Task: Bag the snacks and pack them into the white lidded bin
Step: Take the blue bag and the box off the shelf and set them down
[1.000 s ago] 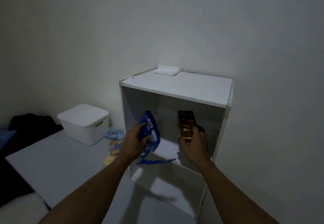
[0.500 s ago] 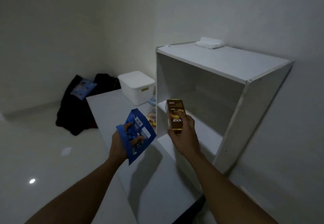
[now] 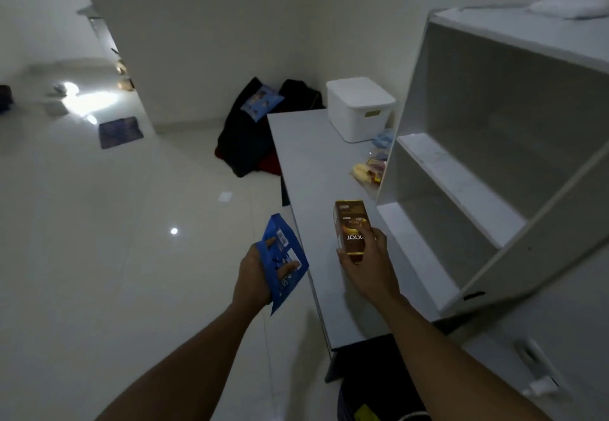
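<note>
My left hand (image 3: pixel 255 277) grips a blue snack packet (image 3: pixel 286 257) just off the left edge of the low white table (image 3: pixel 309 170). My right hand (image 3: pixel 370 264) holds a brown snack box (image 3: pixel 352 227) upright above the table's near part. The white lidded bin (image 3: pixel 359 107) stands closed at the table's far end. Several small snacks (image 3: pixel 369 170) lie on the table between the bin and the shelf's left side.
A white open shelf unit (image 3: pixel 494 143) stands on the table's right side, with a folded white cloth (image 3: pixel 570 5) on top. Dark bags with a blue packet (image 3: pixel 260 104) lie on the floor beyond the table. A small dark mat (image 3: pixel 120 132) lies on the glossy floor at left.
Both hands have drawn back from the shelf with the packet and the box in them. The view has swung left, showing more floor.
</note>
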